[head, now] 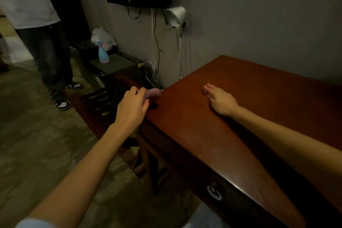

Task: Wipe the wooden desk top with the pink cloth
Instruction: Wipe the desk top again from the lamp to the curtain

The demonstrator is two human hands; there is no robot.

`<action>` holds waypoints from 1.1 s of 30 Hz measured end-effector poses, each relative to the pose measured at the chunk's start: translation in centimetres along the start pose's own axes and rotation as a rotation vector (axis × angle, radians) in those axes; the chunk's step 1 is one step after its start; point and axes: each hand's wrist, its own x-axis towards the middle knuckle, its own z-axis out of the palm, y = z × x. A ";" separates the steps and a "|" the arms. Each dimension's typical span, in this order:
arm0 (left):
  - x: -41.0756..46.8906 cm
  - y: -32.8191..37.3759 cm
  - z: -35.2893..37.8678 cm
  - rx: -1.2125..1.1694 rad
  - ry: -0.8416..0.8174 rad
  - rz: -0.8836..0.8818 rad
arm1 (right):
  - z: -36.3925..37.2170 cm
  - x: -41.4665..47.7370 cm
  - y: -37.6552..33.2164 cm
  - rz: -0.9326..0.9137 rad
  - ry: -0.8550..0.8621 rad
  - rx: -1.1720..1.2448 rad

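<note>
Our left hand grips the bunched pink cloth at the desk top left edge; our right hand lies flat, empty. Cloth seemingly touches wood; we should press flat, overlapping strokes rightward

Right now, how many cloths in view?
2. The pink cloth is bunched in the left hand at the desk top's near-left corner; a white cloth lies heaped on the dark cabinet behind the spray bottle. Others could be hidden.
</note>
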 end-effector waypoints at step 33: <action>-3.1 15.4 4.6 -0.228 -0.066 0.412 | 0.0 -25.3 -8.1 0.440 0.199 -0.081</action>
